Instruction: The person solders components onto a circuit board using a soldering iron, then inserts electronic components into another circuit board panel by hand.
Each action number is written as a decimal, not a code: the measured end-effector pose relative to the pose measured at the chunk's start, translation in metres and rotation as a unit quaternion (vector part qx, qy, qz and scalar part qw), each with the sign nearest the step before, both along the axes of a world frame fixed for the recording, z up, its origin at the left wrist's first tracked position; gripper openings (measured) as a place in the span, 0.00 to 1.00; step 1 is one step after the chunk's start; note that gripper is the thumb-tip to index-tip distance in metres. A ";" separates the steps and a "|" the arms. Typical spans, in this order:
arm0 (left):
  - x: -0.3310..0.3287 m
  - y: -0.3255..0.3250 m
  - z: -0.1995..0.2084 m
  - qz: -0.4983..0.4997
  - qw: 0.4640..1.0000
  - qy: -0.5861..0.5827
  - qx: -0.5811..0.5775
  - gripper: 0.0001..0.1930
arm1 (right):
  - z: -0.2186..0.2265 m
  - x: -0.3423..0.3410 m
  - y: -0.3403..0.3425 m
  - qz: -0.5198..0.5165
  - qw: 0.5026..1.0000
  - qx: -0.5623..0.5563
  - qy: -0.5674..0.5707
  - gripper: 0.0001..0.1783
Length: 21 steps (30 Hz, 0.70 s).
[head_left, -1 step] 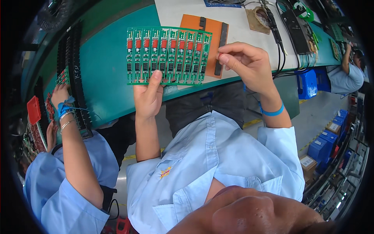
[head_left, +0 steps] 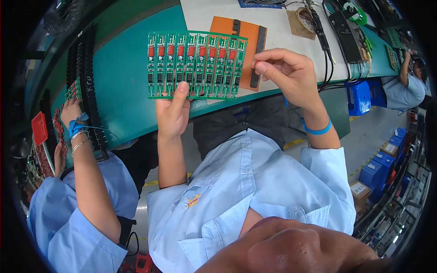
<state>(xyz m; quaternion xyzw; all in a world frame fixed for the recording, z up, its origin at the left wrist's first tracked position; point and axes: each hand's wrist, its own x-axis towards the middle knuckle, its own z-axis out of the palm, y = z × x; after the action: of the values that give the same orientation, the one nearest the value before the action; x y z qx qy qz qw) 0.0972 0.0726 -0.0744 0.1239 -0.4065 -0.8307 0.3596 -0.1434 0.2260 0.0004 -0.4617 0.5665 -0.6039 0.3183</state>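
My left hand (head_left: 174, 113) grips the lower edge of a green circuit board panel (head_left: 197, 65), thumb on the front and the other fingers behind it. The panel is tilted up toward me and made of several narrow strips side by side. Most strips carry a red block and a black digit display; on the rightmost strip the spot level with the red blocks looks green. Just right of the panel and apart from it, my right hand (head_left: 291, 78) pinches a small red component (head_left: 256, 63) between thumb and forefinger. The fingertips hide most of that component.
Behind the panel an orange board (head_left: 255, 34) with dark bars lies on a white sheet (head_left: 200, 13) over the green bench (head_left: 123, 86). Cables and a soldering iron (head_left: 321, 38) lie at the back right. A co-worker's hand (head_left: 72, 111) works at a black rack on the left, near a red tray (head_left: 39, 128).
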 end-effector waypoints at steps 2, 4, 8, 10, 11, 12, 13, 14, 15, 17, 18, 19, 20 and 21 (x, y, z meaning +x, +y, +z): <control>0.000 0.001 0.000 -0.001 1.000 0.006 -0.004 0.31 | -0.002 -0.001 0.000 0.004 1.000 -0.008 0.005 0.12; -0.001 0.001 0.001 0.000 1.000 0.004 -0.015 0.30 | -0.004 -0.002 -0.002 -0.003 0.999 0.015 0.032 0.11; -0.002 0.003 0.002 0.010 1.000 -0.002 -0.026 0.30 | -0.005 -0.002 -0.004 -0.008 0.998 0.040 0.051 0.11; -0.002 0.004 0.003 0.026 0.999 -0.011 -0.024 0.29 | -0.004 0.000 -0.005 -0.004 0.998 0.046 0.034 0.10; -0.002 0.004 0.004 0.033 0.999 -0.015 -0.023 0.29 | -0.004 0.000 -0.006 -0.003 0.998 0.050 0.025 0.10; -0.003 0.005 0.004 0.033 0.999 -0.015 -0.023 0.29 | -0.004 0.000 -0.006 -0.003 0.998 0.049 0.025 0.10; -0.003 0.005 0.005 0.035 0.999 -0.017 -0.026 0.29 | -0.003 0.000 -0.006 -0.003 0.998 0.054 0.029 0.10; -0.004 0.006 0.006 0.038 0.999 -0.019 -0.029 0.29 | -0.003 0.000 -0.006 -0.002 0.998 0.060 0.033 0.10; -0.004 0.007 0.007 0.041 0.998 -0.021 -0.032 0.29 | -0.002 0.000 -0.006 -0.002 0.997 0.065 0.037 0.10; -0.005 0.007 0.008 0.043 0.998 -0.024 -0.036 0.29 | -0.002 -0.001 -0.006 -0.001 0.997 0.071 0.040 0.10; -0.005 0.006 0.007 0.041 0.998 -0.022 -0.037 0.29 | -0.001 -0.001 -0.006 -0.002 0.996 0.075 0.040 0.09; -0.005 0.006 0.007 0.039 0.998 -0.020 -0.038 0.29 | -0.001 -0.001 -0.006 -0.002 0.996 0.079 0.041 0.09; -0.005 0.006 0.007 0.036 0.998 -0.018 -0.040 0.29 | -0.001 -0.002 -0.006 -0.002 0.996 0.084 0.041 0.09; -0.005 0.006 0.007 0.034 0.998 -0.016 -0.041 0.29 | -0.001 -0.002 -0.007 -0.002 0.995 0.088 0.041 0.09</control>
<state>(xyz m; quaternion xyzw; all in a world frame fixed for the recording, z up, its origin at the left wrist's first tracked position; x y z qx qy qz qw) 0.0918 0.0782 -0.0676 0.1364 -0.4414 -0.7984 0.3862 -0.1453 0.2192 -0.0003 -0.4552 0.6310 -0.5325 0.3334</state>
